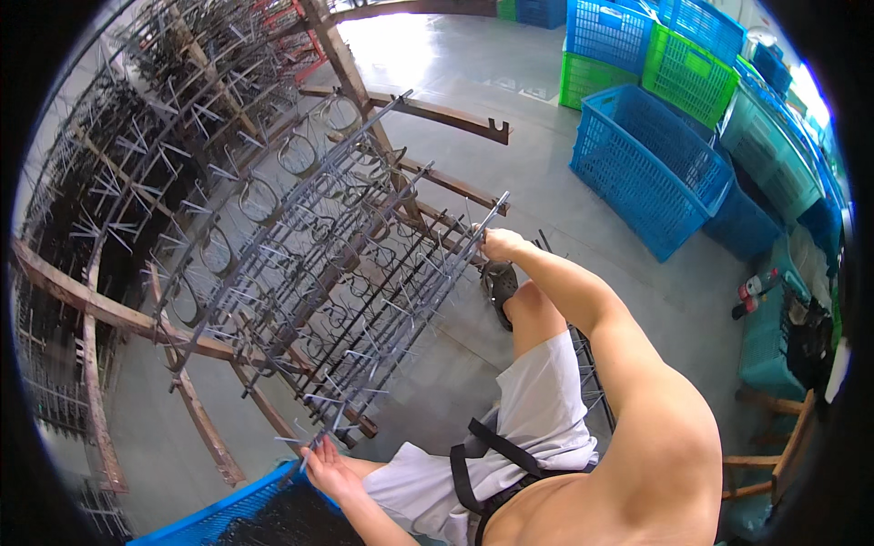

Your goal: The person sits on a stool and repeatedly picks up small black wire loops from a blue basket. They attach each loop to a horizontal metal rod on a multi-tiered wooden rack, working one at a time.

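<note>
A long grey metal bar with many thin prongs (435, 293) stretches slantwise in front of me. My right hand (499, 244) is closed round its far end, the arm reaching forward. Close to the near end, my left hand (330, 469) has its fingers closed on the bar, low and left of my lap. Beside the bar stands a rusty rack (205, 344) with notched arms. Several similar pronged bars (273, 205) rest across it, with thin rounded loops hanging among them. Overlapping prongs hide where the held bar lies against the others.
Below my left hand is a blue basket (241, 496) with dark contents. Blue (637, 177) and green crates (689, 77) stand at the far right. More loaded racks (86, 214) fill the left side. A wooden stool (790, 446) stands at the lower right.
</note>
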`<state>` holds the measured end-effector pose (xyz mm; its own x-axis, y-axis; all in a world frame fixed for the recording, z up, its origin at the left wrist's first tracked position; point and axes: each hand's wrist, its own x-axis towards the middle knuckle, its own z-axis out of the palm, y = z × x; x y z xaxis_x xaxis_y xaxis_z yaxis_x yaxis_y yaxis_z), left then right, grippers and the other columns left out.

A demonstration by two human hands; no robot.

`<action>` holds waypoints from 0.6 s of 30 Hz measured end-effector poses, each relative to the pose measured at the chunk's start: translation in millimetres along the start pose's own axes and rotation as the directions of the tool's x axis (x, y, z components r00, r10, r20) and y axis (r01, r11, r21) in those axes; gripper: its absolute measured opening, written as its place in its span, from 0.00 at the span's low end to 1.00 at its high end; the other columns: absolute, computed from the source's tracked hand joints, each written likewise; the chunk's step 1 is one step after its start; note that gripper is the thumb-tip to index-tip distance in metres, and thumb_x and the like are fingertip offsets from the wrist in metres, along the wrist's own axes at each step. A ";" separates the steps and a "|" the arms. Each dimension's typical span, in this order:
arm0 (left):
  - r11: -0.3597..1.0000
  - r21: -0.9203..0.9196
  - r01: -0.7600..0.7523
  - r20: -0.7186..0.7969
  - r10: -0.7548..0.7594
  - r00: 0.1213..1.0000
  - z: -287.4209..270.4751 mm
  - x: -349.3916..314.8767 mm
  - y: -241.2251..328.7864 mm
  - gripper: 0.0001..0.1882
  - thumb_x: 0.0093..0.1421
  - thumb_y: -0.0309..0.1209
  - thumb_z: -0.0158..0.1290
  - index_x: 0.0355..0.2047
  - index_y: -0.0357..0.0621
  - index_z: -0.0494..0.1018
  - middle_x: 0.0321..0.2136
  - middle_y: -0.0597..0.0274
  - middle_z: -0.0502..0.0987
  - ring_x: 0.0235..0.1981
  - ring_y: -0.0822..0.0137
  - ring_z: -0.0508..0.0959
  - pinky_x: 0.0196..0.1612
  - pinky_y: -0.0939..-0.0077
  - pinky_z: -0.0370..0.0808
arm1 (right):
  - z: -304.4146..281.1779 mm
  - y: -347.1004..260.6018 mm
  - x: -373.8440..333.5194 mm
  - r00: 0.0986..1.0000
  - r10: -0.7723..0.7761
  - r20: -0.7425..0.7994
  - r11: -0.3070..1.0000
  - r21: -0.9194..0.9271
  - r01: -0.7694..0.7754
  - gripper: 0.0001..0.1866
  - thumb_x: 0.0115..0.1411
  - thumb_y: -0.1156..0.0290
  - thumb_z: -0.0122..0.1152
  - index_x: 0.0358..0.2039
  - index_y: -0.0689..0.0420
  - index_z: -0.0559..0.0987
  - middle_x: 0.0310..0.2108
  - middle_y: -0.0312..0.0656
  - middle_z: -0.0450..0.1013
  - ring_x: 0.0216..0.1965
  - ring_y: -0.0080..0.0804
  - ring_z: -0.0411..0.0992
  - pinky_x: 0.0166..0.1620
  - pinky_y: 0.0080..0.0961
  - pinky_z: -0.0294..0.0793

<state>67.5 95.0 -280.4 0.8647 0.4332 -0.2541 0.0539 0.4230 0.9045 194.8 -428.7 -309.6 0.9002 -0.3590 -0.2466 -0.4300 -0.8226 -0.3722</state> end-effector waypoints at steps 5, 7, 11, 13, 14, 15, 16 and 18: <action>0.993 -0.083 0.089 -0.060 -0.094 0.994 -4.9 39.7 -27.3 0.25 0.61 0.42 0.47 0.49 0.32 0.62 0.44 0.45 0.70 0.45 0.55 0.73 0.54 0.67 0.68 | -37.3 -1.7 -44.8 0.989 0.069 0.128 0.969 -0.246 -0.035 0.20 0.55 0.51 0.53 0.27 0.58 0.78 0.28 0.49 0.75 0.32 0.46 0.74 0.34 0.40 0.73; 0.990 -0.102 0.103 0.125 -0.090 0.988 -16.8 57.3 -45.8 0.20 0.62 0.39 0.47 0.47 0.36 0.65 0.44 0.46 0.71 0.45 0.55 0.74 0.50 0.68 0.71 | -52.2 31.0 -60.1 1.000 -0.011 -0.019 0.968 -0.252 0.006 0.23 0.55 0.51 0.54 0.23 0.62 0.78 0.23 0.53 0.73 0.27 0.49 0.72 0.30 0.42 0.69; 0.976 -0.171 0.132 -0.087 -0.148 0.985 -6.7 63.1 -58.0 0.16 0.60 0.41 0.50 0.38 0.40 0.69 0.34 0.55 0.76 0.36 0.64 0.77 0.42 0.74 0.72 | -92.8 72.0 -84.5 0.993 -0.079 -0.084 0.991 0.098 0.087 0.16 0.52 0.63 0.57 0.28 0.67 0.78 0.22 0.47 0.74 0.25 0.26 0.69 0.30 0.25 0.67; 0.977 -0.193 0.093 -0.098 -0.114 0.989 -12.4 61.2 -61.5 0.16 0.60 0.42 0.51 0.36 0.41 0.70 0.32 0.56 0.76 0.34 0.65 0.77 0.40 0.77 0.72 | -108.4 85.7 -85.5 0.979 -0.115 -0.167 0.971 0.187 0.146 0.14 0.55 0.66 0.56 0.31 0.67 0.78 0.25 0.40 0.75 0.27 0.23 0.69 0.32 0.22 0.67; 0.976 -0.202 0.077 -0.115 -0.102 0.988 -12.2 55.6 -62.6 0.16 0.61 0.43 0.50 0.36 0.40 0.70 0.32 0.57 0.76 0.34 0.65 0.77 0.39 0.79 0.71 | -114.5 80.4 -93.0 0.971 -0.141 -0.194 0.958 0.220 0.184 0.15 0.57 0.65 0.55 0.34 0.66 0.78 0.26 0.39 0.75 0.27 0.23 0.68 0.34 0.21 0.67; 0.978 -0.166 0.128 -0.100 -0.146 0.984 -17.1 55.0 -72.1 0.16 0.60 0.43 0.49 0.39 0.43 0.69 0.33 0.58 0.77 0.39 0.64 0.77 0.44 0.73 0.68 | -125.7 71.3 -103.4 0.957 -0.168 -0.236 0.942 0.246 0.226 0.15 0.59 0.65 0.53 0.36 0.66 0.77 0.27 0.37 0.74 0.28 0.24 0.68 0.35 0.21 0.67; 0.972 -0.186 0.142 -0.093 -0.162 0.982 -18.8 52.8 -75.1 0.16 0.60 0.42 0.49 0.39 0.43 0.69 0.33 0.58 0.77 0.38 0.64 0.77 0.43 0.73 0.69 | -129.2 75.0 -102.1 0.929 -0.199 -0.311 0.941 0.204 0.270 0.15 0.60 0.64 0.52 0.38 0.65 0.77 0.27 0.36 0.73 0.25 0.22 0.66 0.31 0.21 0.66; 0.959 -0.217 0.184 -0.095 -0.208 0.973 -25.6 44.0 -79.1 0.15 0.60 0.40 0.50 0.39 0.42 0.69 0.32 0.58 0.77 0.36 0.64 0.77 0.41 0.74 0.70 | -134.8 59.3 -108.8 0.900 -0.184 -0.394 0.952 0.156 0.263 0.16 0.62 0.63 0.52 0.40 0.63 0.77 0.25 0.34 0.71 0.19 0.19 0.62 0.23 0.19 0.61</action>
<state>88.5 100.9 -371.9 0.7831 0.4093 -0.4683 0.1025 0.6577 0.7463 80.7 -497.9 -184.3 0.9170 -0.3457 0.1991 -0.1835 -0.8087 -0.5589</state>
